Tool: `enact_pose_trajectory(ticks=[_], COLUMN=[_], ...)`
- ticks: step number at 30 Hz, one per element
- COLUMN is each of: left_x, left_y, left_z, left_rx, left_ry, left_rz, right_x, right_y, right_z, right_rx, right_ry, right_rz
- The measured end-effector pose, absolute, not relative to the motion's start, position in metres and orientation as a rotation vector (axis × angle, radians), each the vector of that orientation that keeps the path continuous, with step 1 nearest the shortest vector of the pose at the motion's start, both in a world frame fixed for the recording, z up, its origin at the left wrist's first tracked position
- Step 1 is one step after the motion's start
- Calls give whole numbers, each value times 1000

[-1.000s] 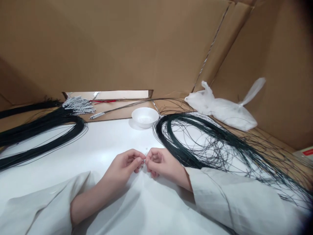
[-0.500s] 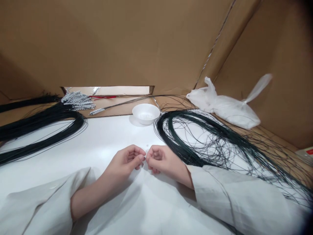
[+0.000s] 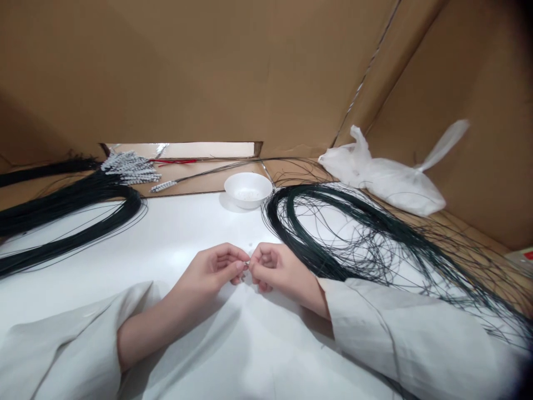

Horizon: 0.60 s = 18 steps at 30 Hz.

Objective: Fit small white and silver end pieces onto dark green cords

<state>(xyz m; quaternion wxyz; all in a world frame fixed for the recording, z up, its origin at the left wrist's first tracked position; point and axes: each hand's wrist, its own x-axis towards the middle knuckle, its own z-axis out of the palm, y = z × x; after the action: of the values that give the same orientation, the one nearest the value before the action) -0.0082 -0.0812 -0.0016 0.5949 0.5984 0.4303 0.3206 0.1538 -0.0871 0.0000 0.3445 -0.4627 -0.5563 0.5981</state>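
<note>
Above the white tabletop, my left hand [image 3: 219, 269] and my right hand [image 3: 277, 266] meet fingertip to fingertip. Both are closed in a pinch, thumb against forefinger. A tiny pale thing [image 3: 247, 263] shows between the fingertips, too small to name. Beyond the hands stands a white bowl [image 3: 249, 190] with small whitish bits in its bottom. Right of my right hand lies a looped bundle of dark green wire [image 3: 310, 250], its loose strands spreading to the right.
At the left lies another dark wire bundle [image 3: 83, 233]; near it are several white-tipped ends [image 3: 130, 168]. One white-tipped strand [image 3: 164, 186] lies apart behind the table. White plastic bags [image 3: 391, 180] rest at the back right. Cardboard walls [image 3: 187, 72] enclose the space, with a slot low down.
The hands stay pinched together in nearly the same place. A bit more of the tiny pale thing shows between the fingertips. The whole view has shifted slightly.
</note>
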Motion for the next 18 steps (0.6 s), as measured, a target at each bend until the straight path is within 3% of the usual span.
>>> enact_pose_trajectory(ticks=[18], left_x=[-9], left_y=[-81], left_z=[1], left_rx=[1365], left_ry=[1063], left_rz=[733], right_x=[153], right_y=[-86], right_z=[-1], right_rx=[-1236], right_ry=[-1434], right_rz=[1561])
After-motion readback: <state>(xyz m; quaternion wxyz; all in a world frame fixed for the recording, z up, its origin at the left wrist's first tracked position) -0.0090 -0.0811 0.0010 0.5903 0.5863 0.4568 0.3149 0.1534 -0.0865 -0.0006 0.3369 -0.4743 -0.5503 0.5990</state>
